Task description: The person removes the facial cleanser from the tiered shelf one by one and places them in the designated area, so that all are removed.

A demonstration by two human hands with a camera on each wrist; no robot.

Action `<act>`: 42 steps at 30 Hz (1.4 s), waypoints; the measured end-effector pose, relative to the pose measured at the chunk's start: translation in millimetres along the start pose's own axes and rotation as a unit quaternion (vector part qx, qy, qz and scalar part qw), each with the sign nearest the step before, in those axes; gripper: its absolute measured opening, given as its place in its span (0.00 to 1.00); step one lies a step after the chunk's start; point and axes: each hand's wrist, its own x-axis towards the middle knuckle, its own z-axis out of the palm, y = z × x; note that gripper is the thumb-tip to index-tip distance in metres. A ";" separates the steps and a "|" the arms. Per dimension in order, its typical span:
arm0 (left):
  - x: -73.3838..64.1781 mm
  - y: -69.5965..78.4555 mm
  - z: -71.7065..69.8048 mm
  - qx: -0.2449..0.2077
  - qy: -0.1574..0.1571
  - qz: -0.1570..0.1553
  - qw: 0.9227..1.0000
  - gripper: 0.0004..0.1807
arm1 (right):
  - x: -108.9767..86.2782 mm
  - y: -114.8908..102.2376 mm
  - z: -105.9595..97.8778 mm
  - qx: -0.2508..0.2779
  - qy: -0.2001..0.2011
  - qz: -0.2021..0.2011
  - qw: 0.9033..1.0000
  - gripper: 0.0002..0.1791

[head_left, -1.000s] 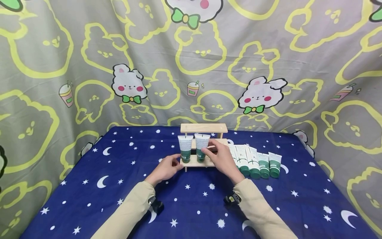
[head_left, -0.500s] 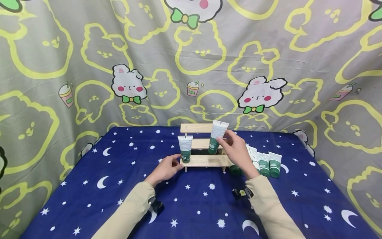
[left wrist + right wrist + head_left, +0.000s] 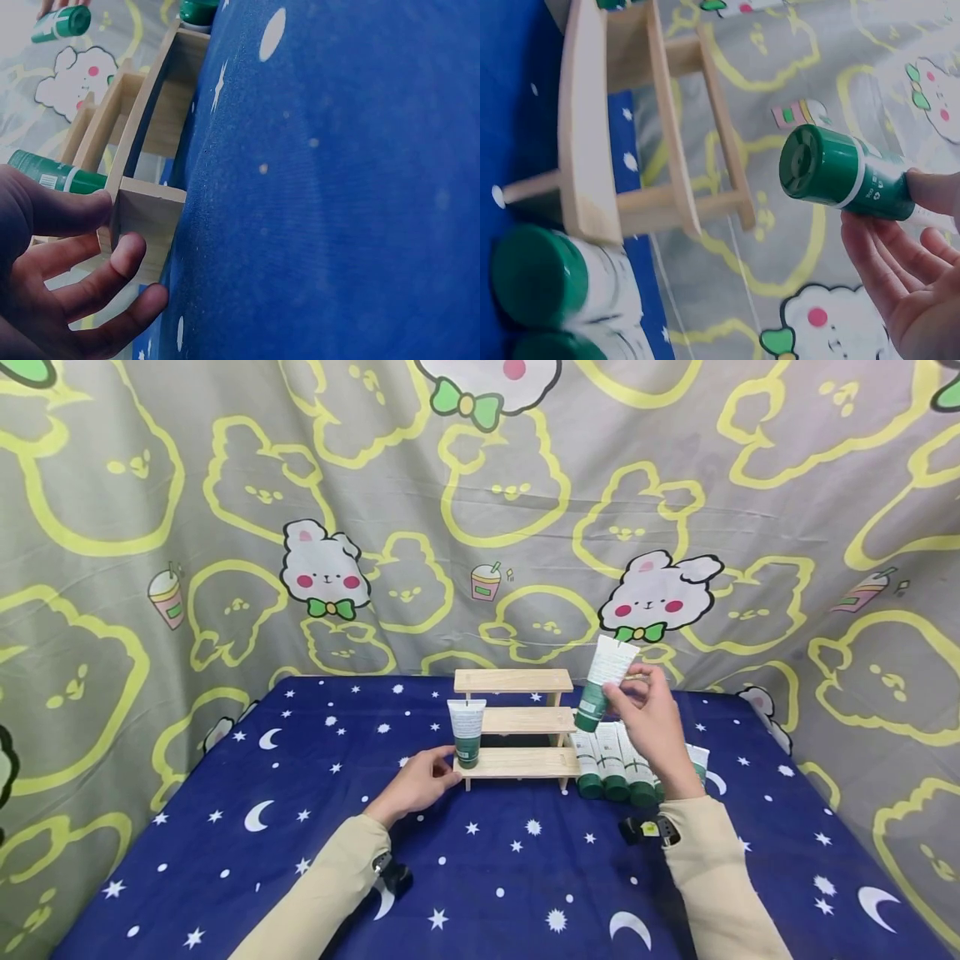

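In the head view, my right hand (image 3: 654, 727) pinches a white-and-green squeeze tube (image 3: 602, 681) between thumb and fingers. It hangs tilted in the air, right of the three-step wooden stand (image 3: 528, 762), green cap down. The right wrist view shows the cap end of this tube (image 3: 877, 184) pointing away from the fingers (image 3: 900, 255). My left hand (image 3: 418, 787) grips the left end of the stand's lowest step, with the thumb on its top edge in the left wrist view. A second tube (image 3: 467, 727) stands upright on its cap at that end of the step.
Several more tubes (image 3: 611, 760) lie side by side on the starry blue tablecloth (image 3: 480, 893), close to the stand's right end; my right hand and wrist partly cover them. A patterned grey curtain (image 3: 420, 502) hangs behind the table.
My right hand has lifted the tube off the lowest step and carried it up and to the right, above the lying tubes. My left hand has stayed at the stand.
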 end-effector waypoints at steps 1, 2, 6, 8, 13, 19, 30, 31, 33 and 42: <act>0.0 0.1 -0.1 0.000 -0.001 -0.001 1.000 0.27 | 0.4 0.3 -3.7 0.009 0.007 0.002 1.000 0.28; -0.1 0.3 -0.3 0.000 -0.001 -0.001 1.000 0.27 | 0.7 0.5 -7.4 0.016 0.014 0.004 1.000 0.28; -0.5 0.8 -0.6 0.001 -0.003 -0.002 1.000 0.27 | 2.2 1.8 -22.4 0.043 0.045 0.009 0.998 0.25; -0.6 1.0 -0.7 0.001 -0.003 -0.001 1.000 0.27 | 3.3 3.7 -31.2 0.052 0.057 0.015 0.997 0.23; -0.8 2.3 -1.1 0.002 -0.003 -0.002 1.000 0.27 | 4.8 12.6 -57.3 0.048 0.061 0.027 0.997 0.25; -0.9 3.7 -1.4 0.000 -0.004 -0.005 1.000 0.27 | 3.5 26.0 -85.4 0.032 0.056 0.037 0.997 0.26; -1.3 3.5 -0.7 0.000 -0.005 -0.009 1.000 0.27 | 0.3 54.7 -115.5 0.018 0.060 0.068 0.996 0.26; -1.4 3.4 -0.6 0.000 -0.004 -0.009 1.000 0.27 | -0.4 57.2 -117.7 0.012 0.058 0.071 0.996 0.26; -1.4 3.2 -0.3 0.000 -0.004 -0.008 1.000 0.27 | -1.6 61.5 -122.2 0.022 0.056 0.081 0.995 0.27; -1.3 2.6 -0.2 -0.001 -0.003 -0.006 1.000 0.27 | -6.0 81.6 -137.3 0.006 0.045 0.134 0.990 0.32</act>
